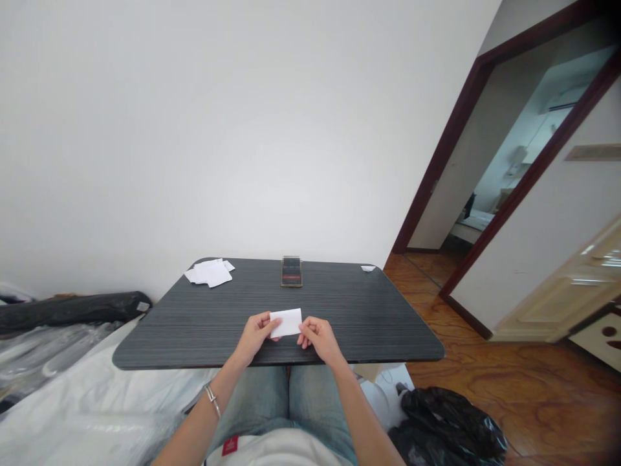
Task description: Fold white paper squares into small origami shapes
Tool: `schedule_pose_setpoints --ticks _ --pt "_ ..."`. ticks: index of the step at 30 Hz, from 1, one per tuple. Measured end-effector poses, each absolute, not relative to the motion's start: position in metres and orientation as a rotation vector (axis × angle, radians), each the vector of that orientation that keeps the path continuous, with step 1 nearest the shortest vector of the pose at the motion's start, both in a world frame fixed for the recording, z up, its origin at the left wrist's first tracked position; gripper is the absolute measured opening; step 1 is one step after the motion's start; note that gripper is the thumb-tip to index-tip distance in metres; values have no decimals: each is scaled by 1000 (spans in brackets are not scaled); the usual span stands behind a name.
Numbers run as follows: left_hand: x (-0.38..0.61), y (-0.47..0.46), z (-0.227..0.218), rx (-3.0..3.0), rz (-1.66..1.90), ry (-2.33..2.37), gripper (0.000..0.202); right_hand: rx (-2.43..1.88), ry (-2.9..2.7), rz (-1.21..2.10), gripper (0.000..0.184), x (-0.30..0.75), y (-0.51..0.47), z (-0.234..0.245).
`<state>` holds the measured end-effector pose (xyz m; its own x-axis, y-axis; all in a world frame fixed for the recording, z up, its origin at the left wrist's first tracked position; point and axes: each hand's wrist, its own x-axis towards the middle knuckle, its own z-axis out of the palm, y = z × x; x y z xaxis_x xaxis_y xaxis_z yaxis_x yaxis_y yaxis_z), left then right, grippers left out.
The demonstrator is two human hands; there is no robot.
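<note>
My left hand [253, 338] and my right hand [316, 340] hold a small white paper rectangle [286, 323] between them, just above the dark table top. The left thumb lies on the paper's left end, and the right fingertips pinch its lower right corner. A loose pile of white paper pieces [209, 272] lies at the far left of the dark wood-grain table [349, 323]. Near the far edge stands a phone [292, 272] with a dark, reflective face. A tiny white paper scrap [367, 268] sits at the far right corner.
A silver bracelet [212, 400] circles my left wrist. White plastic sheeting [87, 395] and a long black bag [72, 310] lie left of the table. A black plastic bag [446, 427] sits at lower right on the wood floor. A white wall stands behind the table, and a doorway opens on the right.
</note>
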<state>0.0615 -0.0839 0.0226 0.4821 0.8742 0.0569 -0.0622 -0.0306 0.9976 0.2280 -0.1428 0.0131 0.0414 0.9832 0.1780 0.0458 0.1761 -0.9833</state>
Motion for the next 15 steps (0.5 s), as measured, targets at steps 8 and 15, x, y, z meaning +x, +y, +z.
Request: schedule_pose_setpoints --ticks 8,15 --pt "62 -84 19 1421 819 784 31 -1122 -1163 970 30 231 -141 9" --pt "62 -86 22 1448 817 762 29 -1123 -1166 997 25 230 -139 8"
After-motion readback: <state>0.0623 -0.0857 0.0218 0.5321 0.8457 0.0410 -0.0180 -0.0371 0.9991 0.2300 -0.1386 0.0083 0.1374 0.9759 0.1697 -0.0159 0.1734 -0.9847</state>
